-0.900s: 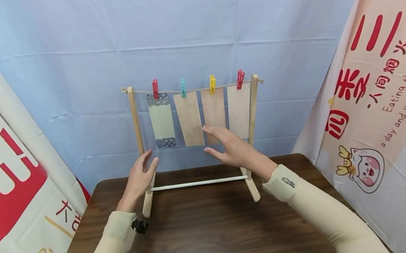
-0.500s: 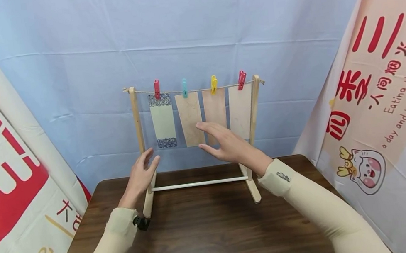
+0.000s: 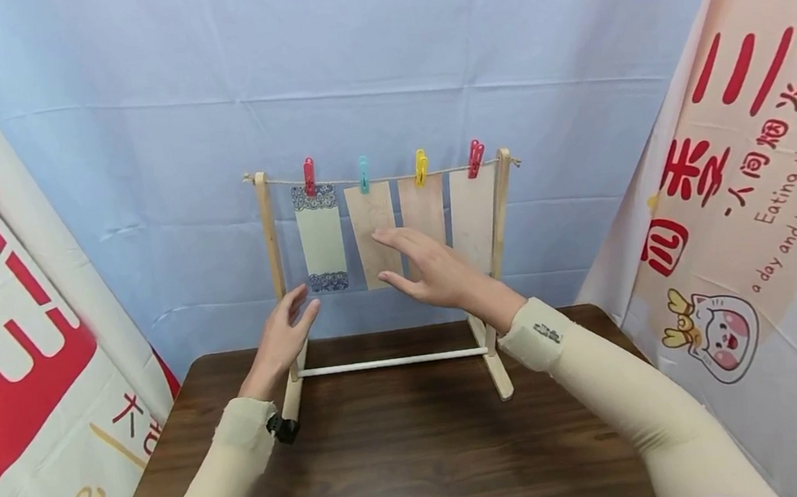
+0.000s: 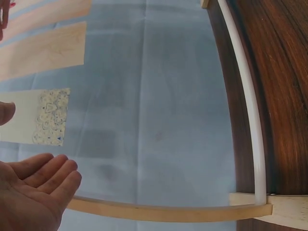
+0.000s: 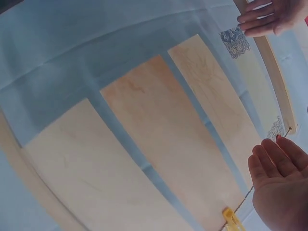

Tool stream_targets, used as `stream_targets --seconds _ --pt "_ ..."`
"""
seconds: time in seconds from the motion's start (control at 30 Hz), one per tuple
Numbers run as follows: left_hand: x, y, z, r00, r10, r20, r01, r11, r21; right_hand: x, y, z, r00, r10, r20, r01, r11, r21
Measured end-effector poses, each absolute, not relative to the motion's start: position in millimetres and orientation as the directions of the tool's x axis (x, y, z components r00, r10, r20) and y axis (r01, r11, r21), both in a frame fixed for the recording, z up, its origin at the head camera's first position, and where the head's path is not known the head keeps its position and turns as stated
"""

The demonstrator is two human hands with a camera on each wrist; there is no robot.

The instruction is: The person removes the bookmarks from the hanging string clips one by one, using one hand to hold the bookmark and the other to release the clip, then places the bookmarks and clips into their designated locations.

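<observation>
Paper strips hang in a row from a cord on a wooden rack. At the left is a pale green strip with blue lace-patterned ends, held by a red clothespin. Beside it hang a tan strip under a teal clothespin, a pinkish strip under a yellow clothespin, and a cream strip under another red clothespin. My left hand, fingers extended and holding nothing, is by the left post below the patterned strip. My right hand, also holding nothing, overlaps the tan and pinkish strips, thumb apart.
The rack's feet stand on a dark wooden table, joined by a white rod low down. Behind it hangs a light blue cloth. Printed banners border both sides, the right banner with red lettering.
My right hand has moved left and slightly up, from the pinkish strip toward the tan one. The left hand has shifted slightly right and up. The strips hang as before.
</observation>
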State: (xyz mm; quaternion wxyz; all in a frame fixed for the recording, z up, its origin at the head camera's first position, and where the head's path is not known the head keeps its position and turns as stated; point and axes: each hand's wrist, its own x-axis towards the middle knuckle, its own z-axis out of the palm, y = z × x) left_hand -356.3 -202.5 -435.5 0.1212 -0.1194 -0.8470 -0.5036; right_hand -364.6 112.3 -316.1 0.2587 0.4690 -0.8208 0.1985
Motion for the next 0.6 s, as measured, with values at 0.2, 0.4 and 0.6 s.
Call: stream_targets --seconds 0.2,0.4,0.6 --pt "-358.5 -202.0 -434.2 -0.949 0.078 0.305 0.307 0.446 0.841 -365.0 107.8 -309.0 -0.444 -0.671 0.593 -0.865 0.495 -0.088" --pt "-363.2 -201.1 -432.3 -0.952 0.071 0.298 0.297 0.451 0.842 -367.3 103.1 -302.7 -0.479 -0.669 0.568 -0.850 0.514 -0.112" --pt "-368.7 -200.0 -432.8 -0.950 0.072 0.305 0.303 0.454 0.838 -371.7 98.6 -293.7 -0.446 -0.672 0.591 -0.867 0.489 -0.098"
